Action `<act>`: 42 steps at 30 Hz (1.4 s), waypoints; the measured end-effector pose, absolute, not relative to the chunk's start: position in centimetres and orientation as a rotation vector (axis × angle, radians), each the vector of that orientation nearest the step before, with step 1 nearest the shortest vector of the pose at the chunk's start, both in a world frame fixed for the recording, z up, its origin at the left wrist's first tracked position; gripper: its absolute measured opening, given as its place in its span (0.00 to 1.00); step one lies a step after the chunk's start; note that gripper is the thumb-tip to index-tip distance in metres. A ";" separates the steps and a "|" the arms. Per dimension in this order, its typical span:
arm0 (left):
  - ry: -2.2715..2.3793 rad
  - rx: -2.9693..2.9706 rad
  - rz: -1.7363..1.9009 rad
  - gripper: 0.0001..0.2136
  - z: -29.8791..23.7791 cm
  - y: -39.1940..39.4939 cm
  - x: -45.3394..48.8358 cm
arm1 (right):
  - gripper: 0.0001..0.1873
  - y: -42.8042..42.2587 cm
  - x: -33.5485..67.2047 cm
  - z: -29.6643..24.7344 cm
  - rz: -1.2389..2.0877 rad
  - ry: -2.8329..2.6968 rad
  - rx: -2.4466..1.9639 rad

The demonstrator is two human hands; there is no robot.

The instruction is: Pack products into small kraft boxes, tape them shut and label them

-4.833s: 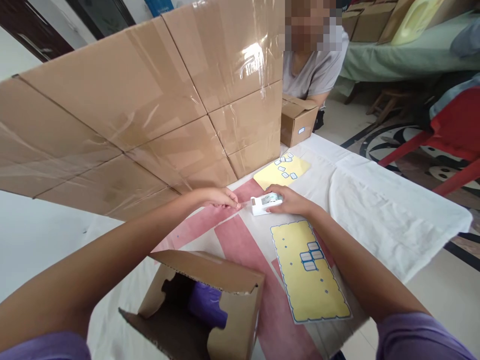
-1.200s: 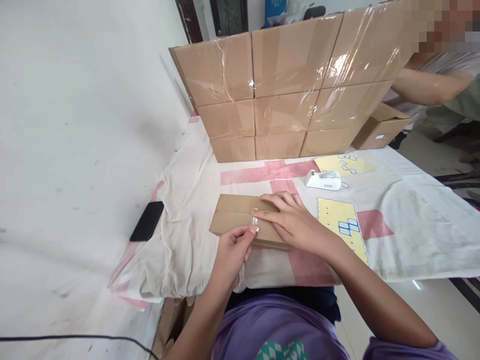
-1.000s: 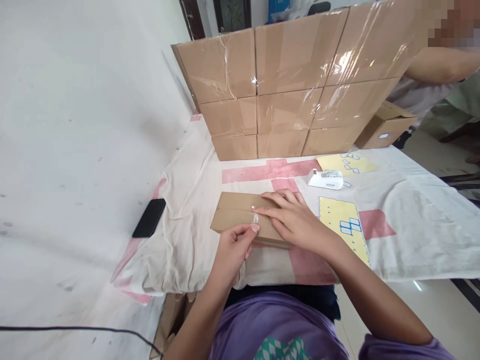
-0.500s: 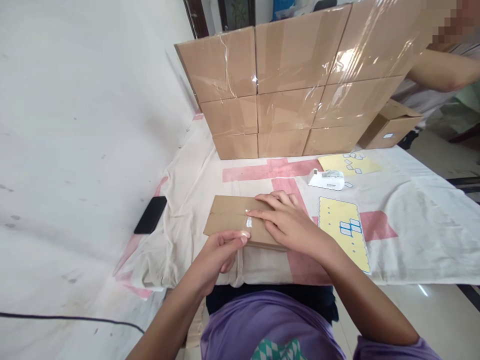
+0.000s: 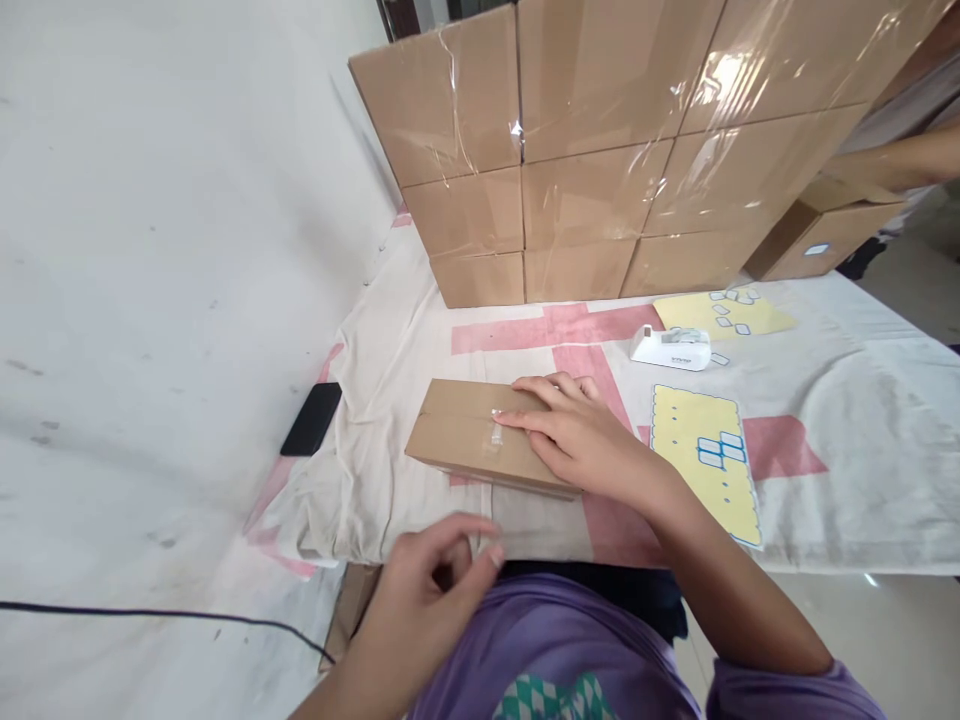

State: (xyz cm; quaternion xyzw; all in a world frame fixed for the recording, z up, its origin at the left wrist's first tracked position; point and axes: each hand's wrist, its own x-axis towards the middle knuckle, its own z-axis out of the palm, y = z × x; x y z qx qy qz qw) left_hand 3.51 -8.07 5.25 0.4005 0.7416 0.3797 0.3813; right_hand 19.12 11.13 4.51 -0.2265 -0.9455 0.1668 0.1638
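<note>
A small closed cardboard box (image 5: 454, 425) lies on the cloth in front of me. A short strip of clear tape (image 5: 496, 436) crosses the seam on its top. My right hand (image 5: 581, 435) rests on the right part of the box, fingers spread, its index fingertip touching the upper end of the tape. Nearer to my body, my left hand (image 5: 439, 575) hovers apart from the box. Its thumb and index finger are separated, with nothing visible between them, and the other fingers curl inward. To the box's right lies a yellow sheet (image 5: 686, 430) with white, blue-edged labels.
Behind stands a film-wrapped stack of cartons (image 5: 592, 200). A white tape dispenser (image 5: 671, 348) sits near another yellow label sheet (image 5: 765, 318). On the left, a black phone (image 5: 311, 420) lies by the wall. A person's arm (image 5: 915, 158) reaches to a carton (image 5: 832, 230) at the right.
My left hand has let go of the box's front edge and moved back toward my body. My right hand stays on the box, index finger on the tape. The view has shifted slightly.
</note>
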 end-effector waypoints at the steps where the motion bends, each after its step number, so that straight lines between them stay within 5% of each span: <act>1: 2.019 1.278 1.093 0.11 5.3 -7.8 3.0 | 0.24 11.1 19.1 4.5 0.473 -2.697 -0.638; 4: 2.241 2.076 1.197 0.19 5.1 -5.5 1.0 | 0.24 10.8 19.2 4.4 0.464 -2.691 -0.635; 8: 2.099 2.574 0.812 0.22 3.3 -2.9 0.1 | 0.25 10.8 19.2 4.3 0.461 -2.686 -0.640; 13: 2.052 2.527 0.941 0.15 1.0 -2.7 0.9 | 0.26 11.3 19.2 4.3 0.475 -2.698 -0.625; 18: 1.924 2.593 1.028 0.21 1.0 -2.4 0.2 | 0.27 11.3 19.3 4.4 0.483 -2.704 -0.638; 26: 1.875 2.704 1.098 0.18 -0.8 -2.6 -0.5 | 0.27 11.2 19.1 4.2 0.520 -2.688 -0.624; 42: 1.924 2.614 1.768 0.15 -7.1 -1.2 0.0 | 0.14 13.8 24.5 0.4 0.385 -2.090 -0.935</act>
